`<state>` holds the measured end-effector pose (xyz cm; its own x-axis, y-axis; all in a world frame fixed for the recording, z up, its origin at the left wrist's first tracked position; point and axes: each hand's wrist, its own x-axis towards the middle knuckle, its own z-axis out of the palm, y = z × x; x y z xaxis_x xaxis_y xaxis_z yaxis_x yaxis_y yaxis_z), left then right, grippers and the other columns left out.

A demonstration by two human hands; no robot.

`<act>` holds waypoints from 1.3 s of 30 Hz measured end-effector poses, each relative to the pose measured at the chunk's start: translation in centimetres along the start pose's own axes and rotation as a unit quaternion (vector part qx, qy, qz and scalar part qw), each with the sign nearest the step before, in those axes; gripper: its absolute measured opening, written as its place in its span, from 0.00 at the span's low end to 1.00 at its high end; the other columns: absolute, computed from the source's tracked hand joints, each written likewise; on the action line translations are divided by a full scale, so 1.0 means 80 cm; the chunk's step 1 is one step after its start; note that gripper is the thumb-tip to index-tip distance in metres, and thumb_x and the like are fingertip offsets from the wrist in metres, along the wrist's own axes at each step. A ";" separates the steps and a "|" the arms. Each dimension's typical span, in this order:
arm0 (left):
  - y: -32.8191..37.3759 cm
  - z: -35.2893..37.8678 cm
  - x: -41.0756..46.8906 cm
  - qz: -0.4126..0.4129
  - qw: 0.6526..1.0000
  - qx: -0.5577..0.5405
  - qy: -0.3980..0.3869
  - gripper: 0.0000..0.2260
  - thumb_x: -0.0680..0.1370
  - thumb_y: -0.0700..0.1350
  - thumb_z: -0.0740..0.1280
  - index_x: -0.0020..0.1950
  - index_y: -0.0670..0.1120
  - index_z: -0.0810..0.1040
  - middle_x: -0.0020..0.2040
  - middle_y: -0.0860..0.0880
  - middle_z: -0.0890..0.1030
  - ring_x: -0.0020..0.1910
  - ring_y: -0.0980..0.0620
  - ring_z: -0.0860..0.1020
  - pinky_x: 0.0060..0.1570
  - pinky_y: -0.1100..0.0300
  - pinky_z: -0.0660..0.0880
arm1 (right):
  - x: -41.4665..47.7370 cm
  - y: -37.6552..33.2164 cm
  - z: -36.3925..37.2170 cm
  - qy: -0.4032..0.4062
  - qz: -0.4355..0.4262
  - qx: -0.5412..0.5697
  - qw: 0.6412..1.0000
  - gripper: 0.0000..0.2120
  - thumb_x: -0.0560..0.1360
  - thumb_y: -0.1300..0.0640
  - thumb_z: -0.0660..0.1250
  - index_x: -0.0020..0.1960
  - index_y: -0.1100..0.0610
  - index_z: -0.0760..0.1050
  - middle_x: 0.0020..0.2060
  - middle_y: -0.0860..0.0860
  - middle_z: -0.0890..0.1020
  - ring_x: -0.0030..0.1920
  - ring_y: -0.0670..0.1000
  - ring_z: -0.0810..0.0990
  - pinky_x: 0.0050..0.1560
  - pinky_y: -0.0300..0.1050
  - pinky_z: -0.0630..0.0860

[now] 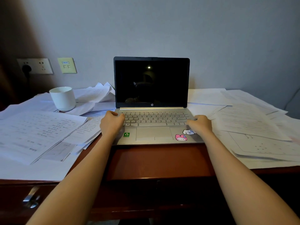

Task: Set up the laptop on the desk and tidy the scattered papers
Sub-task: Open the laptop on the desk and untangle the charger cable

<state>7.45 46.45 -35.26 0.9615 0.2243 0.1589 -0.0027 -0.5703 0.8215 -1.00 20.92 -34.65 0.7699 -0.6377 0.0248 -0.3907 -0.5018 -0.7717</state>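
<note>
Laptop (151, 82) stands open in the middle of the bench (159, 159), screen dark and upright, with its back close to the wall (227, 38). The front edge of the laptop sits back from the bench's front edge, leaving a strip of bare red-brown wood between the two forearms.

The left hand (112, 122) has its grip curled over the left side edge of the base, thumb lying on the outer keys. The right hand (200, 124) has its grip curled over the right side edge, fingers bent onto the deck just above the pink and white stickers (181, 137).

Loose papers (40, 132) crowd both sides. The left heap touches the laptop's left edge and reaches the bench's front rim; the right heap slips under the right hand and overhangs the far right edge. A white cup (63, 99) stands on sheets at back left, well apart from the laptop. Sockets (34, 66) sit on the wall behind the cup.
</note>
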 end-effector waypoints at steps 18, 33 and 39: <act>0.004 -0.003 -0.008 0.028 0.997 0.062 -0.028 0.19 0.78 0.50 0.62 0.63 0.39 0.70 0.60 0.39 0.76 0.60 0.40 0.73 0.58 0.51 0.69 | -0.004 0.002 -0.022 -0.003 0.040 0.038 0.998 0.10 0.72 0.70 0.63 0.51 0.64 0.77 0.54 0.59 0.78 0.56 0.57 0.76 0.54 0.44 0.72; 0.073 0.047 -0.026 0.242 0.902 0.334 -0.126 0.26 0.79 0.54 0.57 0.74 0.45 0.59 0.75 0.39 0.57 0.76 0.40 0.51 0.73 0.46 0.51 | -0.006 -0.020 -0.016 -0.022 -0.085 -0.155 0.984 0.24 0.76 0.61 0.58 0.72 0.56 0.62 0.68 0.59 0.68 0.68 0.63 0.62 0.65 0.53 0.63; 0.125 0.095 -0.026 0.394 0.828 0.373 -0.143 0.26 0.80 0.55 0.55 0.76 0.47 0.57 0.77 0.41 0.50 0.77 0.41 0.44 0.74 0.47 0.44 | 0.038 -0.014 -0.022 -0.039 -0.106 -0.267 0.957 0.28 0.80 0.51 0.56 0.77 0.53 0.50 0.74 0.57 0.58 0.72 0.61 0.57 0.68 0.53 0.59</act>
<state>7.51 34.32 -31.53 0.7687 -0.5844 0.2600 -0.5914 -0.8042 -0.0592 0.93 18.53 -32.58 0.8881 -0.4525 0.0807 -0.4071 -0.8559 -0.3188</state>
